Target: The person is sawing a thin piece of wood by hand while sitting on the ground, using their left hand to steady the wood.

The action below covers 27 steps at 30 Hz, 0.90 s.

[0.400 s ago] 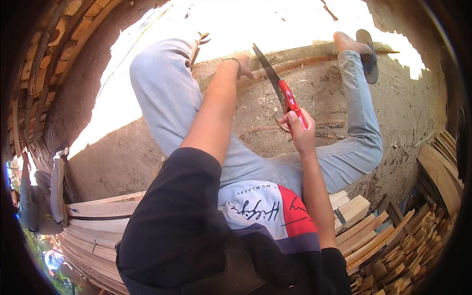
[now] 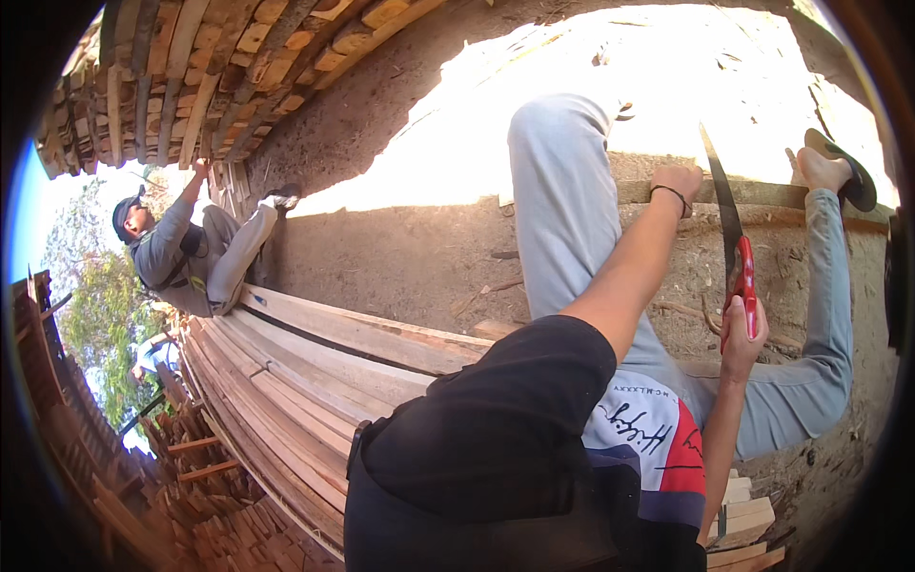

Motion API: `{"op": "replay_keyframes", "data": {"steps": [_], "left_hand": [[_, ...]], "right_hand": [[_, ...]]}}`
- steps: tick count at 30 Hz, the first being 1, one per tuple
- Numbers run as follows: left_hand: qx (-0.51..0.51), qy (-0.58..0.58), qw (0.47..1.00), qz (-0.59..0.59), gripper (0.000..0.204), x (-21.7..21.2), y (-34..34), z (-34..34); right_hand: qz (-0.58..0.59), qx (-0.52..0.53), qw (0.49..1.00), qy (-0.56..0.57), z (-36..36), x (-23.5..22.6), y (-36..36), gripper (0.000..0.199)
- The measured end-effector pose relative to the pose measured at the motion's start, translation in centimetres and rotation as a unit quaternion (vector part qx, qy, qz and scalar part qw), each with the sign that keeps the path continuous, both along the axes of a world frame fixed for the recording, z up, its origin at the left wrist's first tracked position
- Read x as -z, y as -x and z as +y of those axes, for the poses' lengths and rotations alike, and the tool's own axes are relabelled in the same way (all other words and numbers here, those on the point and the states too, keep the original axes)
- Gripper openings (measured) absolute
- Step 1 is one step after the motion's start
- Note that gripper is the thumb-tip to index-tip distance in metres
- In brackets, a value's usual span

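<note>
Upper right of the frame: right hand (image 2: 739,338), grip clamped on the red handle of a long knife (image 2: 732,243), blade up; left hand (image 2: 679,181) pressed closed on a stiff wooden pole (image 2: 762,194) (heavy, rough-surfaced), best held near the cut.

packages: none | labels, signs: none | screens: none (only shirt print)

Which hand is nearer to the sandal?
Right. The right hand grips the red-handled blade below the sandal; the left hand holds the log, farther away.
</note>
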<state>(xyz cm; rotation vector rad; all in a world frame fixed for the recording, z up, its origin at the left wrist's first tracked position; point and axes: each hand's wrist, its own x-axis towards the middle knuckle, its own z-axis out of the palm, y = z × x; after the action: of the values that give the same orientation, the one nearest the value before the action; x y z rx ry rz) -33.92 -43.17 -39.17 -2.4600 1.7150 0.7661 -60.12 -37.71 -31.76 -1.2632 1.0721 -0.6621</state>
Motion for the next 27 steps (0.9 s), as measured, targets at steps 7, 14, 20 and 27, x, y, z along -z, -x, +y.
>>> {"op": "replay_keyframes", "data": {"steps": [7,14,20,27], "left_hand": [[-0.018,-0.072,0.997,0.023,0.046,0.4,1.5,0.7],[-0.072,-0.059,0.996,0.002,0.035,3.4,2.9,1.6],[-0.064,-0.043,0.997,0.002,0.033,1.4,2.2,0.0],[-0.069,-0.045,0.996,0.025,0.034,2.8,2.7,-0.4]], "right_hand": [[-0.025,0.053,0.997,-0.04,-2.1,3.2,1.2,0.023],[-0.008,0.02,0.998,-0.056,-1.1,3.1,0.6,0.019],[0.014,0.021,0.999,-0.024,-1.1,2.0,-0.3,0.017],[0.013,0.014,0.999,-0.035,-1.3,3.1,0.8,0.02]]}}
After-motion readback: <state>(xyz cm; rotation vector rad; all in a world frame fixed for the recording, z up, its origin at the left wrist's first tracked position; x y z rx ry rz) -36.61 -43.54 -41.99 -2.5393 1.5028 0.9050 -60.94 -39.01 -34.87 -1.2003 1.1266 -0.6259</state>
